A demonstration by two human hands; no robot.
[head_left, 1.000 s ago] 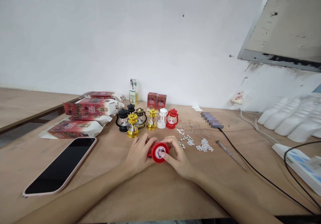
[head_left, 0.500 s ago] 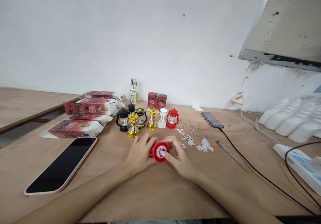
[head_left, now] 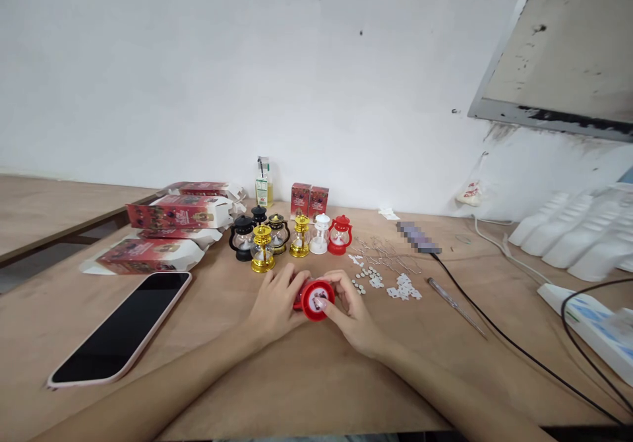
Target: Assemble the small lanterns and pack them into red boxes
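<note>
Between both hands lies a small red lantern (head_left: 306, 305), tipped so that its round base faces me. My left hand (head_left: 279, 303) is closed around its body from the left. My right hand (head_left: 352, 313) grips the base rim from the right, its thumb on the pale round disc inside the base. The hands hide most of the lantern's body. Just beyond stand several small lanterns: gold (head_left: 262, 249), black (head_left: 243, 237), white (head_left: 320, 234) and another red one (head_left: 339, 235).
Button cells (head_left: 368, 277), white plastic pieces (head_left: 404, 287) and thin wires (head_left: 383, 254) lie right of the hands. Farther right are a screwdriver (head_left: 455, 305), a cable and a power strip (head_left: 588, 323). A phone (head_left: 121, 330) and red printed boxes (head_left: 178, 211) are at left.
</note>
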